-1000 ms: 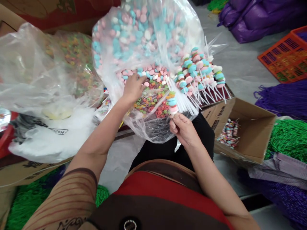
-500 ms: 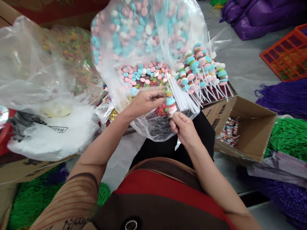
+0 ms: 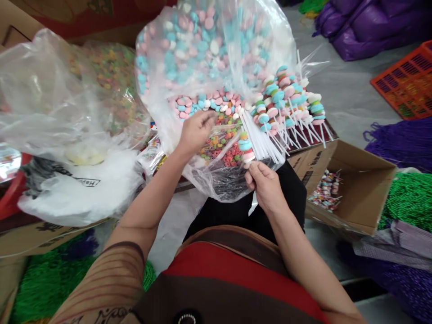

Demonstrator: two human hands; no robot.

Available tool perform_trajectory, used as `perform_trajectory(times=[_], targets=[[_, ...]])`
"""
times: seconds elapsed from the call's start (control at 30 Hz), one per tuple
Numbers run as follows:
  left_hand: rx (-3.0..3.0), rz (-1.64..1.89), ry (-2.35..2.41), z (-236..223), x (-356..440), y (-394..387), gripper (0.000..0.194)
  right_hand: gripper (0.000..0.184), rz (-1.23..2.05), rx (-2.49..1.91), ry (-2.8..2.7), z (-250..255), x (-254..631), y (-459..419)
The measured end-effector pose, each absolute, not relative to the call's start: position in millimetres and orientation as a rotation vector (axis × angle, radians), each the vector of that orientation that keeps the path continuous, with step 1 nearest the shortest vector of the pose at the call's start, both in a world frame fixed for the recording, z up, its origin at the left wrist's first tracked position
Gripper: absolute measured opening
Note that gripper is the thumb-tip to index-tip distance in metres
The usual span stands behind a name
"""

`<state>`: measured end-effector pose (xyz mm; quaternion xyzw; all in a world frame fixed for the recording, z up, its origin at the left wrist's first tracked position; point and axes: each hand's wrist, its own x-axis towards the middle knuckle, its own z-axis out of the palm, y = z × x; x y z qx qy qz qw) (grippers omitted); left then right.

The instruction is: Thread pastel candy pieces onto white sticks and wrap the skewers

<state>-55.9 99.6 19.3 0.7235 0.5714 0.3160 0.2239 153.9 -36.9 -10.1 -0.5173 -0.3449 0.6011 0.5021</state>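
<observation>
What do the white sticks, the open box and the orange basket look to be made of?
White sticks: probably smooth plastic, slim and even; coated paper is possible.
Open box: matt brown cardboard, with creased flaps and dark print.
Orange basket: likely moulded plastic, one bright colour with regular rows of openings.

The sticks (image 3: 259, 135) lie right of the rings (image 3: 227, 148), apparently in the bag (image 3: 216, 182).
</observation>
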Motion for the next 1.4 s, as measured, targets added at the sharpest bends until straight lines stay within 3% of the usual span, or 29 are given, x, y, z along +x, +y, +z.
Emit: perform_trajectory(times=[0.3, 0.6, 0.83, 1.0, 1.17, 1.4], targets=[[2.261, 0.189, 1.900, -8.1, -69.8, 167.9, 0.036, 0.042, 1.465, -1.258, -0.807, -14.3, 153.2, -39.9], [2.182, 0.186, 2.039, -4.8, -68.0, 171.1, 0.032, 0.046, 1.472, -1.267, -0.784, -14.1, 154.1, -41.2], [2.103, 0.588, 1.833, 0.5, -67.7, 165.2, 0.021, 0.049, 1.468, -1.265, -0.783, -13.1, 153.2, -40.1], [1.970, 0.397, 1.889, -5.1, -61.8, 171.0, 0.017, 0.045, 1.464, -1.260, -0.810, -15.3, 152.8, -40.9], [2.063, 0.280, 1.987, -9.3, -58.2, 174.9, 0.031, 0.044, 1.458, -1.261, -0.804, -15.5, 152.5, -41.3], [2.348, 0.241, 1.755, -4.8, -51.9, 156.6, 0.027, 0.044, 1.458, -1.253, -0.795, -18.6, 152.9, -42.4]])
